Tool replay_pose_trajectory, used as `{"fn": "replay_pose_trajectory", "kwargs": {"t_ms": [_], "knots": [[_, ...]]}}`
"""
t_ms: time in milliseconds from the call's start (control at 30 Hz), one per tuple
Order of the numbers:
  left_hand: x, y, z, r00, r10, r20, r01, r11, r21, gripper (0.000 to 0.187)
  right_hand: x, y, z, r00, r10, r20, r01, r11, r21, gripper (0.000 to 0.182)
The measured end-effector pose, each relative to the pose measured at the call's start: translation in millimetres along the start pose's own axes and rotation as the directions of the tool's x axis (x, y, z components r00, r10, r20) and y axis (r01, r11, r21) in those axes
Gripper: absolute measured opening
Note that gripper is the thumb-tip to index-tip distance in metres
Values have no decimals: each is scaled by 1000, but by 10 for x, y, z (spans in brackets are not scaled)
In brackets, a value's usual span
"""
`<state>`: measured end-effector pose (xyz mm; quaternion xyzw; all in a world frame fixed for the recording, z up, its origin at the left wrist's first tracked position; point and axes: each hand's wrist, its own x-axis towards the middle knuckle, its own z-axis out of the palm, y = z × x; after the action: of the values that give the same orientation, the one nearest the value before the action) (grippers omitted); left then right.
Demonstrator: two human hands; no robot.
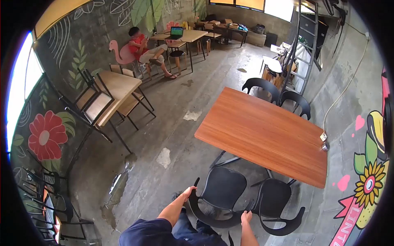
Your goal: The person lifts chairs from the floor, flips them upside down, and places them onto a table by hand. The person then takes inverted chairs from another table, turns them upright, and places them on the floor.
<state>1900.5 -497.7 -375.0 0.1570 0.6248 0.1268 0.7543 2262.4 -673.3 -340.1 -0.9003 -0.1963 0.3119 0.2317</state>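
My left hand (189, 192) is closed on the left end of the curved backrest of a black chair (223, 186). On the right end of that same backrest, my right hand (246, 216) is closed too. The chair's seat faces the near long side of a reddish-brown wooden table (262, 135). Just to its right stands a second black chair (274, 197), its curved back close to my right hand. Part of the held chair's legs is hidden below its seat and back.
Two more black chairs (262, 88) stand at the table's far side. A light wooden table (119, 88) carries an upturned chair at left. Stacked chairs (49, 205) are at lower left. A person (141, 51) sits near a laptop (176, 32). A ladder (305, 53) leans at right.
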Motion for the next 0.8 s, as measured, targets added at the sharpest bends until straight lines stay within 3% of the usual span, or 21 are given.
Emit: {"fn": "replay_pose_trajectory", "kwargs": {"t_ms": [67,133,167,300,367,467,533,600,700,767,800], "knots": [[110,7,77,998,58,-14,-59,973,-224,33,-44,-27,35,997,9,-76,-13,998,-53,45],[168,35,62,995,25,98,5,957,-290,34,-103,-59,-58,992,-94,-90,82,988,-128,33],[199,15,55,990,63,122,-19,942,-335,29,-121,-65,-73,989,-122,-90,119,992,-40,32],[10,39,87,993,62,103,-30,958,-285,24,-175,-9,-150,980,-177,-92,164,978,-130,31],[-381,142,257,992,74,100,-39,948,-317,21,16,166,-199,962,-215,-170,211,977,-45,30],[-762,91,290,969,189,161,-100,890,-445,18,-89,199,-489,951,-288,-112,295,954,58,19],[-989,-15,192,954,235,187,-128,881,-455,13,-382,27,-665,953,-290,-82,299,947,119,19],[-1161,-92,96,880,449,158,-378,861,-340,10,-538,-29,-746,953,-296,-66,303,936,181,20],[-1775,3,43,864,495,92,-449,840,-304,9,-660,-129,-733,962,-272,4,270,957,109,18],[-2048,34,-84,797,597,91,-576,797,-181,12,-815,-290,-680,917,-374,-138,383,923,40,19],[-2152,38,-120,799,596,76,-576,797,-181,12,-674,-217,-635,914,-403,-37,404,915,11,22]]}}
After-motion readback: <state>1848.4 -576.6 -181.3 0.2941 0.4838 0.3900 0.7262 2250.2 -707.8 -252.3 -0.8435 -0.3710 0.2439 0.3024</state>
